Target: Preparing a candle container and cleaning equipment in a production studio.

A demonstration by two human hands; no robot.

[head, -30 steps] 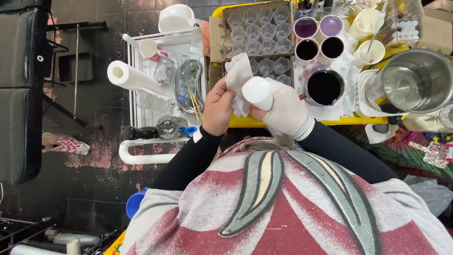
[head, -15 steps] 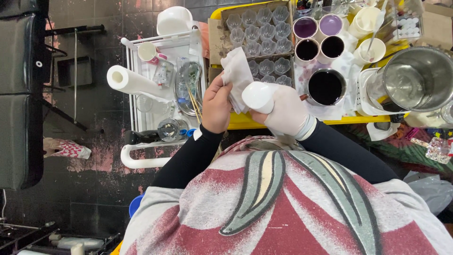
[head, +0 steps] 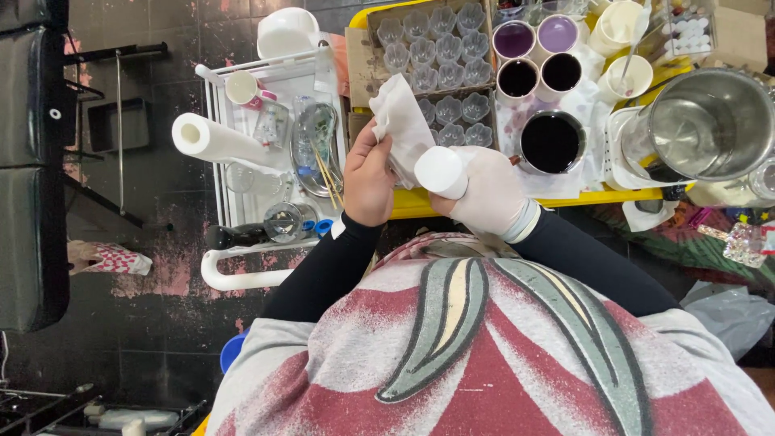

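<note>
At the near edge of the yellow work table (head: 565, 196), both hands meet over the person's lap. Right hand (head: 492, 194), in a white glove, has its fingers closed around a small white plastic cup (head: 441, 172), held tilted with its base toward the camera. Left hand (head: 369, 173), bare, has fingers and thumb pinched on a crumpled white paper towel (head: 400, 121), which rises above the cup and touches or nearly touches its rim; exact contact cannot be told.

Adjacent items: a round pot of dark liquid (head: 552, 142) stands just beside the gloved hand; four smaller cups of purple and dark liquid (head: 537, 56) sit behind it; a tray of clear flower-shaped moulds (head: 440, 69) lies under the towel; a steel pot (head: 702, 125) stands to the right; a white cart carrying a paper towel roll (head: 214, 141) stands to the left.

Risk assessment: the towel's loose end hangs close to the moulds and could drag across them. An elbow shift by the gloved arm could knock the open dark pot and cause staining. A tilted cup may drip any residue onto clothing.
</note>
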